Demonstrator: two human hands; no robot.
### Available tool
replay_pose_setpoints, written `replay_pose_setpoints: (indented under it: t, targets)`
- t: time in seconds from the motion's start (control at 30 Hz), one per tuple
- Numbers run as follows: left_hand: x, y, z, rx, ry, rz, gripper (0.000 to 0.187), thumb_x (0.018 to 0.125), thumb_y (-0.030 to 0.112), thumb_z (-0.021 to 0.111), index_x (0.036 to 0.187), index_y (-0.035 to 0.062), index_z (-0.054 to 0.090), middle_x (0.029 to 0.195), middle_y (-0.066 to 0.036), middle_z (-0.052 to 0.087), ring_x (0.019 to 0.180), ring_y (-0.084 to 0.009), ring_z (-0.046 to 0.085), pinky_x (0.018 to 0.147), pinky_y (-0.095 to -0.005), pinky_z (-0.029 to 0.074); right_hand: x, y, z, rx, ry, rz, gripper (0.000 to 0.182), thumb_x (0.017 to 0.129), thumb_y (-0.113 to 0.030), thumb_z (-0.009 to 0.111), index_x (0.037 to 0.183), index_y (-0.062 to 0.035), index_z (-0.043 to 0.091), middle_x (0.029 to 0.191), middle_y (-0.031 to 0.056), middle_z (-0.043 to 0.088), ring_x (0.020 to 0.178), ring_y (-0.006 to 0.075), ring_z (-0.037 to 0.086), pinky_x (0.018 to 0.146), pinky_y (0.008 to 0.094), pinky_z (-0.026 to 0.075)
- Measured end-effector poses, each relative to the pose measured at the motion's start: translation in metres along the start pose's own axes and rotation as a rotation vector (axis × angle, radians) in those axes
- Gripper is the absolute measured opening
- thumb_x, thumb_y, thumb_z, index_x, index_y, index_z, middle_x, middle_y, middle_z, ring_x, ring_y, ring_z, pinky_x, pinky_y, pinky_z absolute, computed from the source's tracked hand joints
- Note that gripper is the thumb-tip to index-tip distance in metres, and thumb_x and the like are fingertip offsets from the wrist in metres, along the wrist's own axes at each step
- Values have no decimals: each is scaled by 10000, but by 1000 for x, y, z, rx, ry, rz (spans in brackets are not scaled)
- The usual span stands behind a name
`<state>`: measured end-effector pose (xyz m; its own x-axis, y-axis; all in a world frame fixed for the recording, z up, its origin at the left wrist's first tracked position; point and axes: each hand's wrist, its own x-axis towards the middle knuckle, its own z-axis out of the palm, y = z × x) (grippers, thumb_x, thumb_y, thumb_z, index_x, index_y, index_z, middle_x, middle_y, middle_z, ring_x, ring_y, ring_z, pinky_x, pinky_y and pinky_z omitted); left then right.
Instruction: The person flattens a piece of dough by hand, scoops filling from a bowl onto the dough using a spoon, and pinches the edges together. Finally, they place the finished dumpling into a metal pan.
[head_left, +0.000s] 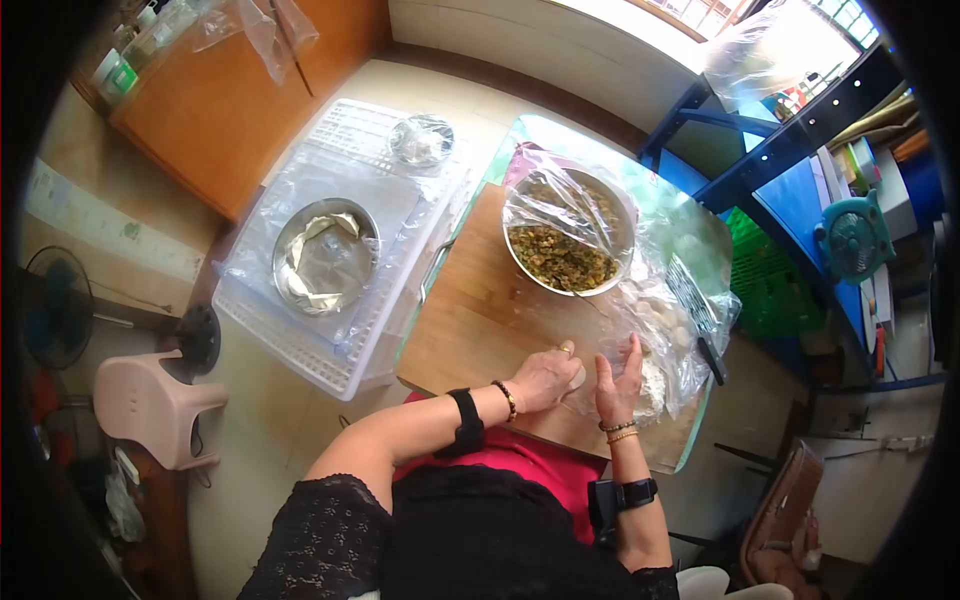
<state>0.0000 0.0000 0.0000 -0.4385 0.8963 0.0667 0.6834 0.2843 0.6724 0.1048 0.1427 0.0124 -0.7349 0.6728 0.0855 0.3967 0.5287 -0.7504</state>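
Observation:
My left hand [546, 379] is closed over the wooden board [465, 290], its fingers curled round a small pale piece of dough [577, 378]. Beside it, my right hand [620, 382] is raised with its fingers stretched and apart, holding nothing. White flour [652, 390] lies just right of that hand. Pale dough pieces [665, 315] rest under clear plastic further back. Behind both hands stands a metal bowl [628, 225] of chopped filling [560, 258], partly covered by plastic film.
A slotted blade with a black handle [711, 361] lies at the board's right. On the left, a white plastic crate [345, 375] carries a round metal pan [278, 262] and a small wrapped bowl [421, 141]. A green crate [775, 280] and blue shelving stand right; a pink stool [145, 400] stands left.

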Motion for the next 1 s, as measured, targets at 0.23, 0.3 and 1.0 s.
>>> replay_pose_setpoints:
  t: [0.23,0.3,1.0]
  targets:
    - [-31,-19,-38,-96,-10,-41,306,785,83,651,1080,41,582,1046,-163,548,953,-356,600,802,-439,507,-33,-34,8,-239,-192,-363,752,813,-173,689,1450,6,331,1270,213,520,1132,366,515,965,450,387]
    - [-47,-22,-40,-86,53,-55,233,792,102,646,1013,42,606,995,-150,564,941,-338,590,794,-426,500,-43,-32,29,-428,-189,-446,750,819,-213,684,1449,-6,334,1284,192,512,1150,342,505,956,452,381]
    - [-60,6,-23,266,-131,376,464,816,220,601,1200,-32,535,1260,-235,511,1272,-358,436,1083,-522,319,-17,-31,2,-171,-165,-337,724,825,-123,664,1460,-27,332,1277,227,517,1126,390,521,951,452,411]
